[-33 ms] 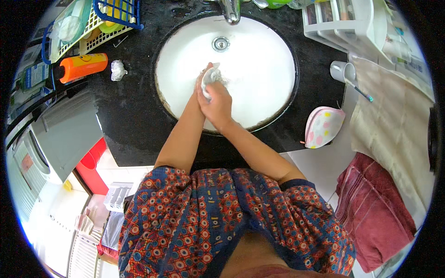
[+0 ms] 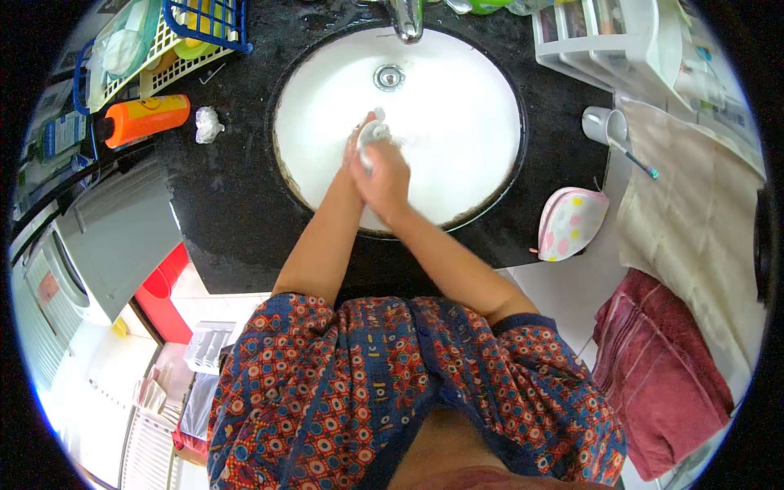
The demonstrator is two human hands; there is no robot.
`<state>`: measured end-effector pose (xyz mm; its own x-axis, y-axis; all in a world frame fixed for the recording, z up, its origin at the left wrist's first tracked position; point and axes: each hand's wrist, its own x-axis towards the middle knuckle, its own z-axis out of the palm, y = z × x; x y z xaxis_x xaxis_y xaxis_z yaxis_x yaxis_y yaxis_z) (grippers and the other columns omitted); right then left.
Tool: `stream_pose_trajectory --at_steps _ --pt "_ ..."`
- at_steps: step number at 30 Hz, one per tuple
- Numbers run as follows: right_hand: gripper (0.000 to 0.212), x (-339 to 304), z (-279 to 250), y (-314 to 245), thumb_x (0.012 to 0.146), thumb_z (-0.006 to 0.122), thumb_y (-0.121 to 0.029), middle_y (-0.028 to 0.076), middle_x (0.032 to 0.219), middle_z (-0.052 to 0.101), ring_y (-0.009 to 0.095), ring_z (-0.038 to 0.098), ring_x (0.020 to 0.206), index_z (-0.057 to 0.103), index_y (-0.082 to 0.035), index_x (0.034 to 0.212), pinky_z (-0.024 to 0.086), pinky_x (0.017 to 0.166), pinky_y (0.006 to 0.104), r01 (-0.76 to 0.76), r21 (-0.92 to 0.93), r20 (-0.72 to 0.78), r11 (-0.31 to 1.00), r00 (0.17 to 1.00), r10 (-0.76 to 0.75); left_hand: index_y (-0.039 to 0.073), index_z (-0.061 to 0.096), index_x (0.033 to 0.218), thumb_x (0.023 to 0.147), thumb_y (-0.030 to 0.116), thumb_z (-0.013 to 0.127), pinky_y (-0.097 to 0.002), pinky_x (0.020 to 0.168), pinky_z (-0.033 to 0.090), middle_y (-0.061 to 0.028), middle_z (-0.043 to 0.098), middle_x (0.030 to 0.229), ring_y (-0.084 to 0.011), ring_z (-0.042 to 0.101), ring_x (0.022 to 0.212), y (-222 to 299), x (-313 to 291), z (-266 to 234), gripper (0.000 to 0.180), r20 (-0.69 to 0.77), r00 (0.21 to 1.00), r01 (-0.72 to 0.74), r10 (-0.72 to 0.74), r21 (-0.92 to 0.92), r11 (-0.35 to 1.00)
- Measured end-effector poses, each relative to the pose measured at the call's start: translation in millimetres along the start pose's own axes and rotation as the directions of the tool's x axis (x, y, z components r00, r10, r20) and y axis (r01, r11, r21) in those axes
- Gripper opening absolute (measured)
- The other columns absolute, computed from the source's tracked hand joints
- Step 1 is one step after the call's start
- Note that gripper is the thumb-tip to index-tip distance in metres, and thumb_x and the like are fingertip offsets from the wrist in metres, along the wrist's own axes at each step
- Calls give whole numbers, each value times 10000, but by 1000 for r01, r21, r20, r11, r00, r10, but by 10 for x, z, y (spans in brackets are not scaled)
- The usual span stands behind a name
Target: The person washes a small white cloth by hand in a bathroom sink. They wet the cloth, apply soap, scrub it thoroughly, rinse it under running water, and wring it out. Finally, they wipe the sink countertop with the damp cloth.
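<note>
Over the white sink basin (image 2: pixel 457 122), my two hands are pressed together around a crumpled, wet-looking white cloth (image 2: pixel 371 134). My left hand (image 2: pixel 351 151) lies beneath and behind, its fingers partly hidden by the cloth and the other hand. My right hand (image 2: pixel 386 173) is closed over the cloth from the right, slightly smeared by motion. White suds-like bits show beside the right knuckles. Just beyond the fingertips is the metal drain (image 2: pixel 389 78), and the chrome faucet (image 2: pixel 407 20) hangs over the basin's far rim.
On the black counter (image 2: pixel 233 196) lie an orange bottle (image 2: pixel 147 119) and a crumpled white lump (image 2: pixel 209 125) at left. Plastic baskets (image 2: pixel 184 53) stand behind them. To the right are a white drawer unit (image 2: pixel 604 41), a white mug (image 2: pixel 603 124), a dotted pouch (image 2: pixel 573 224) and a maroon towel (image 2: pixel 657 371).
My right hand has shifted slightly over the cloth, and the cloth has changed shape a little between my hands. Everything else stays put.
</note>
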<state>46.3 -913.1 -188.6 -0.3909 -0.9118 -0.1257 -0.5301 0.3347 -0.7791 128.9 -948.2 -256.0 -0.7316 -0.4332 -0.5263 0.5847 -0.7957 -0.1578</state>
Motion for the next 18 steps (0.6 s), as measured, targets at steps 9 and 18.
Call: stream_pose_trajectory --at_steps 9,18 --pt "251 -191 50 -70 746 688 -185 174 851 553 354 564 837 517 -23 833 471 736 416 263 195 -50 945 965 -259 90 532 1001 928 525 465 -431 868 457 -102 586 937 -225 553 880 -79 -89 438 446 -443 882 -100 159 155 983" --pt "327 64 -16 -28 833 608 -222 194 813 607 321 632 796 446 -37 1049 488 706 414 -204 57 63 977 978 200 94 444 1304 964 469 418 -396 959 421 -86 517 1233 -238 499 1120 -212 100 325 507 -429 878 -202 211 68 977"
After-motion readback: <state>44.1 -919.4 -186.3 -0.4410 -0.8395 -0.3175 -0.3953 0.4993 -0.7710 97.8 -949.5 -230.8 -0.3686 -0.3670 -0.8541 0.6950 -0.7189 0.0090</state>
